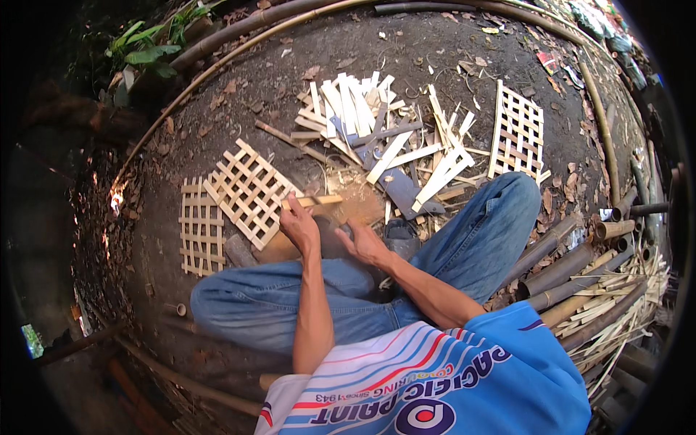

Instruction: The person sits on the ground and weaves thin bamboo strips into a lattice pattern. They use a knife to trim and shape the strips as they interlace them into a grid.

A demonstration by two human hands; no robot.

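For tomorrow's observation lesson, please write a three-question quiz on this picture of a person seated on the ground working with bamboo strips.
1. True or false: the left hand holds a bamboo strip.
2. How many finished lattice panels lie on the ground?
3. What is the right hand doing? A) resting near the wooden block B) lifting a lattice panel C) gripping a bamboo pole

Key
1. True.
2. Three: two on the person's left, one on the right.
3. A.
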